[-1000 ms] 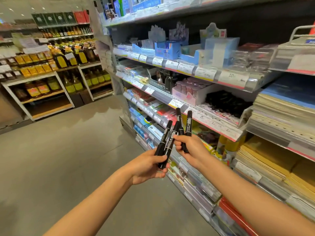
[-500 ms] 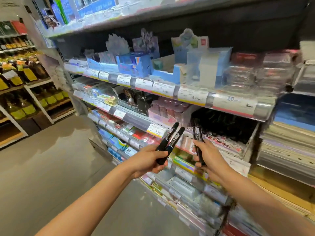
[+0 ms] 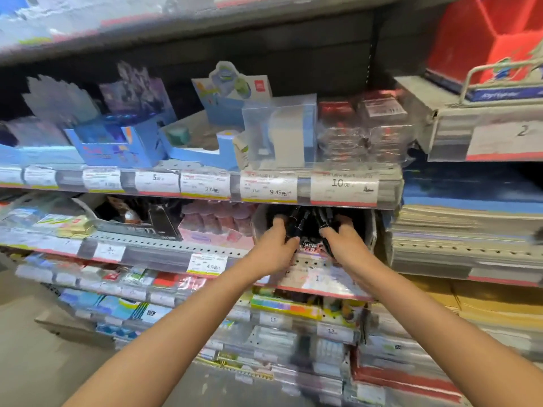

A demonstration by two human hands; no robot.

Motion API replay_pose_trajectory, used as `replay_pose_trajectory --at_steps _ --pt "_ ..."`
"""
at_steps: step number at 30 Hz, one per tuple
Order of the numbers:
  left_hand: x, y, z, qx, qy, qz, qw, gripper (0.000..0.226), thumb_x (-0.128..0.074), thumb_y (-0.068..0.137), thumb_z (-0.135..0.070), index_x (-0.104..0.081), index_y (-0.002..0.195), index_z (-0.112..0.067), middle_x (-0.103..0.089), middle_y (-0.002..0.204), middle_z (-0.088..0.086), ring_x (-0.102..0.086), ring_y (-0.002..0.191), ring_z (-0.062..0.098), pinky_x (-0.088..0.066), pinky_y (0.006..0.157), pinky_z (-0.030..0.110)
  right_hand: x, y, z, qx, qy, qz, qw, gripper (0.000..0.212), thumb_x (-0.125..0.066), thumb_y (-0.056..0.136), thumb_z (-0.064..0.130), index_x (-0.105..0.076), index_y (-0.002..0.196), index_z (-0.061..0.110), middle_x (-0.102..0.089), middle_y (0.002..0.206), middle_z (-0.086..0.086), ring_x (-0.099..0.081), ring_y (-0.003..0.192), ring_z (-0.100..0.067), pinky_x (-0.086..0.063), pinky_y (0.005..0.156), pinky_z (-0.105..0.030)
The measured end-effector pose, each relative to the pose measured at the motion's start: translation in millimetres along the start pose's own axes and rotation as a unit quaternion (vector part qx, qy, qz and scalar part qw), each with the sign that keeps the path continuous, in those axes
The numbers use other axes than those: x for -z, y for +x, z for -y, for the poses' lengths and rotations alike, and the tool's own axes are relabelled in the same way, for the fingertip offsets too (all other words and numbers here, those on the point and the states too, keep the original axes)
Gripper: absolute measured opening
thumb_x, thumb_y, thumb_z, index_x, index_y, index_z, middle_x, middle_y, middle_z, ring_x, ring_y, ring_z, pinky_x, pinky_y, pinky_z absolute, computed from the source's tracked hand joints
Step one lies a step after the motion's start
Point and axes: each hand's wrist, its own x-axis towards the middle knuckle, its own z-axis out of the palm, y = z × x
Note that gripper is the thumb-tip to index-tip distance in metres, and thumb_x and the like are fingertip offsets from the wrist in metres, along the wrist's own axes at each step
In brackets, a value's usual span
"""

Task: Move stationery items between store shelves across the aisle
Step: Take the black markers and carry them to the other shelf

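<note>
Both my hands reach into a display box of black markers (image 3: 311, 246) on the second shelf, under the shelf edge with price tags. My left hand (image 3: 274, 246) is closed around two black markers (image 3: 296, 223) that point up and into the box. My right hand (image 3: 345, 243) grips black markers (image 3: 321, 217) too, at the right side of the same box. The box holds more dark markers behind my fingers, partly hidden by the shelf above. The picture is blurred by motion.
A pink box (image 3: 216, 227) sits left of the marker box, a black box (image 3: 141, 218) further left. Stacked notebooks (image 3: 467, 239) fill the bay at right. Above are blue display boxes (image 3: 117, 142) and a clear plastic case (image 3: 279, 136). Lower shelves (image 3: 264, 312) carry packed stationery.
I have turned to face the shelf and come closer. Both hands have moved forward and up from the aisle into the marker box, still holding the markers.
</note>
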Motion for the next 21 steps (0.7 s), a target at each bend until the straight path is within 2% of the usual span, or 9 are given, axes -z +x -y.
replay_pose_trajectory --at_steps 1,3,4,6,9,12,17,19,21 --pt "-3 7 -3 -0.011 0.055 -0.017 0.998 0.037 -0.044 0.095 -0.019 -0.035 0.125 0.001 -0.06 0.106 0.022 -0.059 0.097 0.035 -0.046 0.076 0.035 -2 5 1 0.018 -0.029 -0.017 0.999 0.014 -0.046 0.09 0.021 -0.046 0.086 0.008 -0.053 0.088 -0.018 -0.051 0.078 -0.027 -0.037 0.067 -0.034" --pt "-7 21 -9 -0.036 0.14 -0.033 0.989 0.034 -0.042 0.095 -0.017 -0.041 0.122 0.004 -0.061 0.107 0.024 -0.059 0.101 0.038 -0.042 0.073 0.034 -6 17 1 0.041 -0.085 -0.056 0.994 0.035 -0.047 0.09 0.022 -0.043 0.118 0.002 -0.054 0.112 -0.021 -0.055 0.096 -0.034 -0.04 0.076 -0.032" --pt "-9 26 -12 -0.051 0.185 -0.033 0.981 0.032 -0.041 0.095 -0.015 -0.044 0.12 0.004 -0.061 0.108 0.024 -0.058 0.101 0.038 -0.043 0.076 0.036 -7 22 1 0.041 -0.118 -0.07 0.99 0.04 -0.047 0.09 0.023 -0.041 0.123 0.001 -0.052 0.119 -0.022 -0.054 0.102 -0.036 -0.042 0.08 -0.033" --pt "-11 36 -12 -0.068 0.252 -0.029 0.965 0.029 -0.041 0.093 -0.008 -0.05 0.118 0.003 -0.06 0.114 0.023 -0.057 0.105 0.036 -0.045 0.085 0.037 -8 30 3 0.038 -0.2 -0.086 0.975 0.04 -0.046 0.091 0.023 -0.045 0.122 -0.002 -0.05 0.124 -0.024 -0.053 0.107 -0.038 -0.044 0.085 -0.035" --pt "-15 48 -10 -0.032 0.255 0.007 0.966 0.031 -0.039 0.094 -0.011 -0.056 0.118 -0.001 -0.06 0.121 0.019 -0.056 0.111 0.033 -0.044 0.089 0.035 -11 34 8 0.01 -0.277 -0.084 0.957 0.036 -0.042 0.093 0.022 -0.048 0.121 -0.001 -0.052 0.126 -0.022 -0.054 0.11 -0.037 -0.045 0.087 -0.035" --pt "-18 57 -17 -0.067 0.241 -0.017 0.968 0.036 -0.037 0.095 -0.018 -0.05 0.128 -0.01 -0.052 0.135 0.016 -0.05 0.122 0.029 -0.039 0.1 0.034 -13 36 12 0.0 -0.301 -0.086 0.95 0.033 -0.042 0.093 0.018 -0.05 0.12 0.003 -0.055 0.125 -0.019 -0.055 0.111 -0.036 -0.046 0.089 -0.035" --pt "-18 61 -6 -0.05 0.279 0.036 0.958 0.034 -0.035 0.095 -0.015 -0.057 0.116 -0.001 -0.061 0.119 0.017 -0.057 0.109 0.033 -0.037 0.077 0.032 -9 39 16 0.004 -0.348 -0.08 0.934 0.038 -0.045 0.091 0.02 -0.048 0.126 0.007 -0.051 0.133 -0.016 -0.048 0.12 -0.035 -0.041 0.102 -0.037" --pt "-20 62 -7 -0.068 0.289 0.033 0.954 0.034 -0.034 0.096 -0.016 -0.056 0.119 -0.003 -0.06 0.122 0.018 -0.056 0.11 0.034 -0.039 0.08 0.033 -5 38 15 0.023 -0.347 -0.066 0.935 0.039 -0.049 0.088 0.021 -0.049 0.124 0.006 -0.052 0.131 -0.018 -0.049 0.12 -0.035 -0.042 0.102 -0.038" --pt "-22 64 -12 -0.101 0.313 -0.001 0.944 0.035 -0.034 0.096 -0.016 -0.049 0.127 -0.008 -0.056 0.131 0.016 -0.054 0.117 0.034 -0.045 0.091 0.037 0 36 13 0.049 -0.333 -0.037 0.941 0.029 -0.055 0.082 0.015 -0.057 0.11 0.007 -0.06 0.116 -0.017 -0.055 0.109 -0.034 -0.049 0.09 -0.036"
